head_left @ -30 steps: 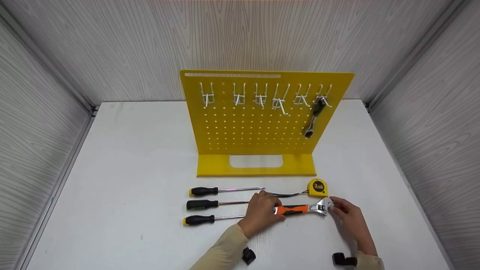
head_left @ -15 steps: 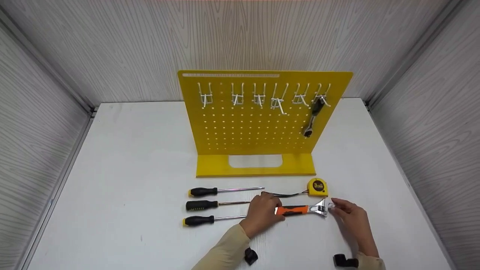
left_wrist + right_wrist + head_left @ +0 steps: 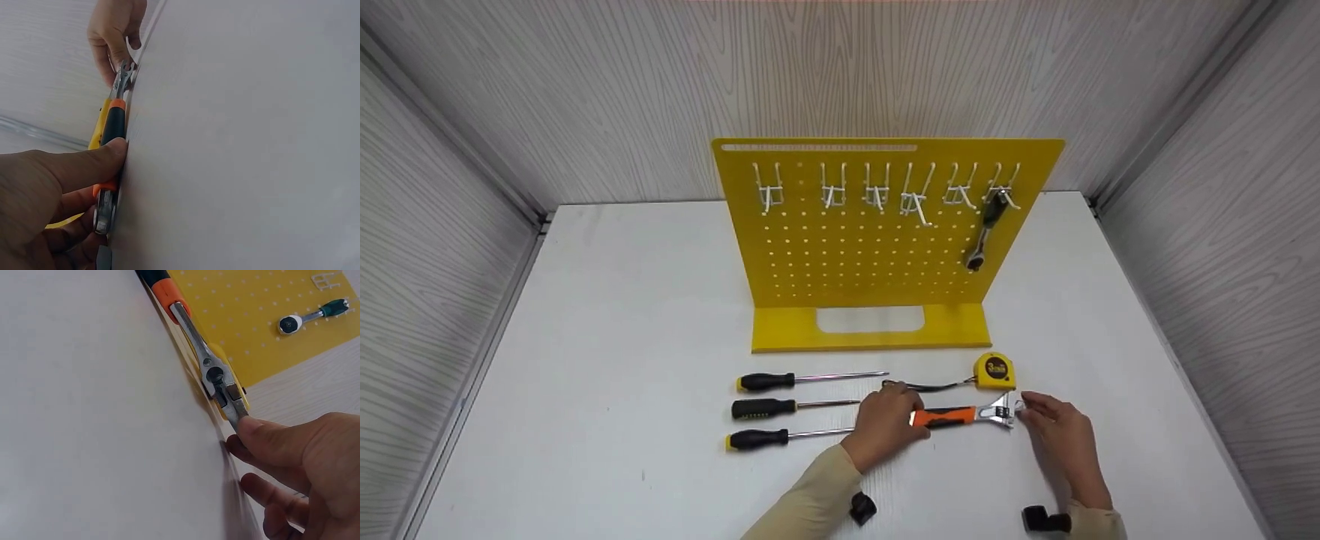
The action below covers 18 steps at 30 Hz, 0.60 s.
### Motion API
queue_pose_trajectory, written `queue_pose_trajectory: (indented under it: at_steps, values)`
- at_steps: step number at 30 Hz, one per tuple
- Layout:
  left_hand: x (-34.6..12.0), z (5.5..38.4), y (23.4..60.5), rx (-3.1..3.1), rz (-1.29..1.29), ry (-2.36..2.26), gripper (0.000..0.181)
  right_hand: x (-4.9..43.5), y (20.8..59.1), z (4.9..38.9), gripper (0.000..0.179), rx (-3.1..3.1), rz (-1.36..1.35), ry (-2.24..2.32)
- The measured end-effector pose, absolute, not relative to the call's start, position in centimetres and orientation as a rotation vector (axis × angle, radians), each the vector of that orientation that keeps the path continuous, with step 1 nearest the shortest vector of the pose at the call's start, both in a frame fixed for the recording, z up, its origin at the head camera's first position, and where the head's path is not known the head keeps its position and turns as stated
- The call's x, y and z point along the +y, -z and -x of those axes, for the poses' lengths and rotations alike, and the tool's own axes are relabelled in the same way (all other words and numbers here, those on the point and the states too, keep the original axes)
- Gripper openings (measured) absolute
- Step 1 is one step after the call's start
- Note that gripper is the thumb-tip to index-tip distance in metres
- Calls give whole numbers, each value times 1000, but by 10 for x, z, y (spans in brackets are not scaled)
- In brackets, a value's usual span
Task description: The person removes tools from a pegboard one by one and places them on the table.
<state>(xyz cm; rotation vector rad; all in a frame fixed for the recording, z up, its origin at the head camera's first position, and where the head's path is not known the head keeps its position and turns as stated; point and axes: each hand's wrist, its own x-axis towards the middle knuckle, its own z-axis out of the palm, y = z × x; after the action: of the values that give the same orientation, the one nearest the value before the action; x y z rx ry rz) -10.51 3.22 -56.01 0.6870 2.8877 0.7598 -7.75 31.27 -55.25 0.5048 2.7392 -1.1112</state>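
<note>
An adjustable wrench [image 3: 949, 417] with an orange and black handle lies level, close over the white table, its metal head to the right. My left hand [image 3: 881, 424] pinches the handle end; in the left wrist view the thumb of that hand [image 3: 34, 191] presses along the grip. At the other end, my right hand [image 3: 1065, 435] holds the tip of the wrench head between thumb and forefinger. The right wrist view shows this pinch close up, with the other fingers of the right hand [image 3: 332, 467] bent below. A yellow tape measure [image 3: 995, 370] sits just behind the wrench head.
Three screwdrivers [image 3: 765, 409] lie in a row left of my left hand, some shaft tips hidden by it. Behind stands a yellow pegboard [image 3: 855, 277] with several white hooks [image 3: 876, 195]. A ratchet wrench [image 3: 985, 232] hangs from its rightmost hook. The tape measure's dark strap trails left.
Both hands keep their hold on the wrench with hardly any movement. The head view has shifted slightly, so the pegboard appears a little farther left.
</note>
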Motion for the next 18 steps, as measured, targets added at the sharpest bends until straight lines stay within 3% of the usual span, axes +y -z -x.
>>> queue_pose_trajectory:
  at_steps: [18]
  values:
    - [32, 105, 562, 2830, -639, -815, 34, 310, 552, 80, 35, 2800, -533, 995]
